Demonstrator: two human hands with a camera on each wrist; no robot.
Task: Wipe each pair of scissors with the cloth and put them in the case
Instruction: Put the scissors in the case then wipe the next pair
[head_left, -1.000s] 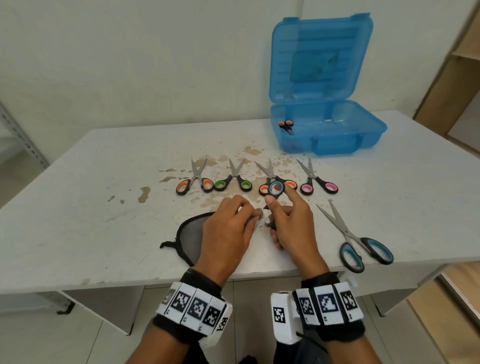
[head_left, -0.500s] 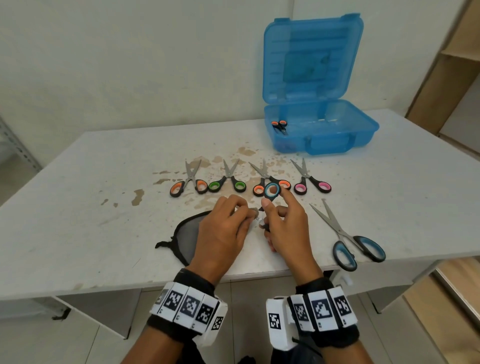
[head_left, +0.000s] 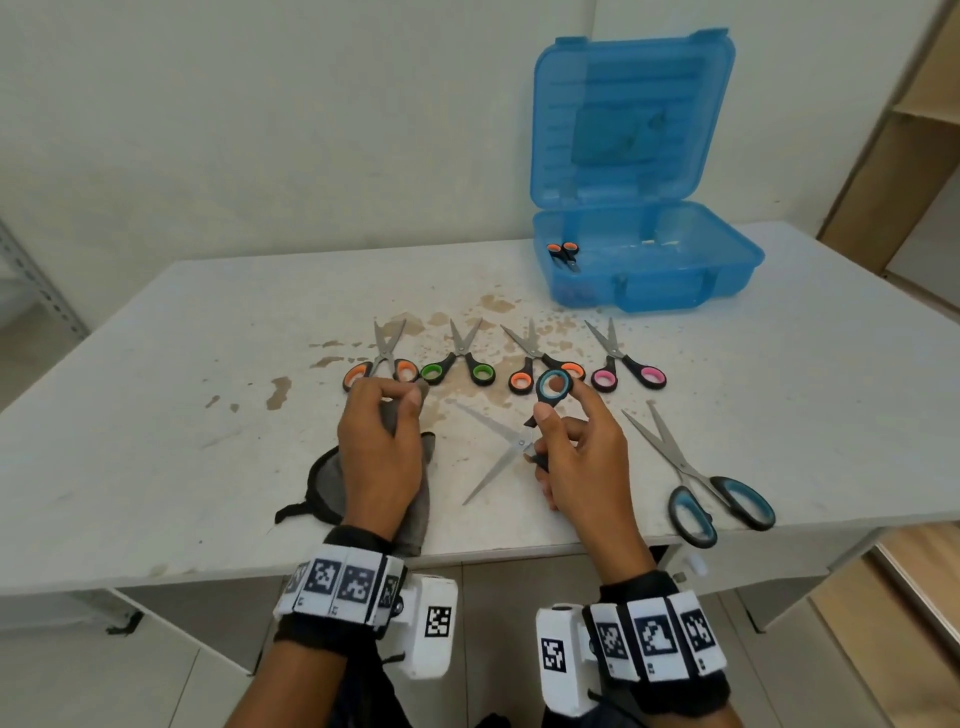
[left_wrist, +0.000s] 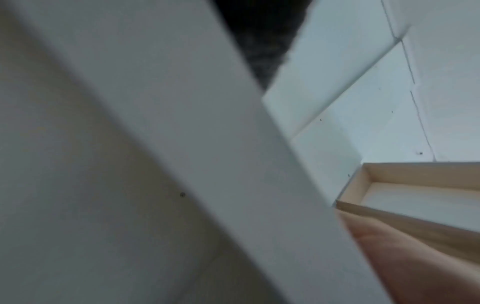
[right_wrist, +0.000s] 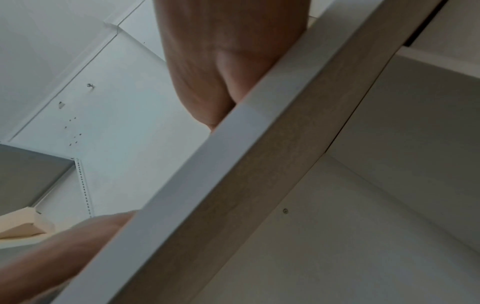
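Observation:
In the head view my right hand (head_left: 563, 410) holds small blue-handled scissors (head_left: 501, 447) by the handles, one ring (head_left: 553, 387) raised between thumb and forefinger. Their blades are spread and point left over the table. To their left, my left hand (head_left: 400, 397) pinches the grey cloth (head_left: 415, 504), which trails to the table's front edge. The cloth is apart from the blades. The open blue case (head_left: 727, 270) stands at the back right with orange-handled scissors (head_left: 563, 254) inside. Both wrist views show only the table edge from below.
On the stained white table (head_left: 156, 415), beyond my hands, lies a row of small scissors: orange (head_left: 382, 364), green (head_left: 457, 364), orange (head_left: 524, 376), pink (head_left: 628, 369). Large blue-handled scissors (head_left: 696, 483) lie open at the front right. A wooden shelf (head_left: 914, 130) stands at the right.
My left hand has drawn the cloth leftward off the scissors. The two blades, covered before, now show and stand spread apart. The right hand has stayed in place.

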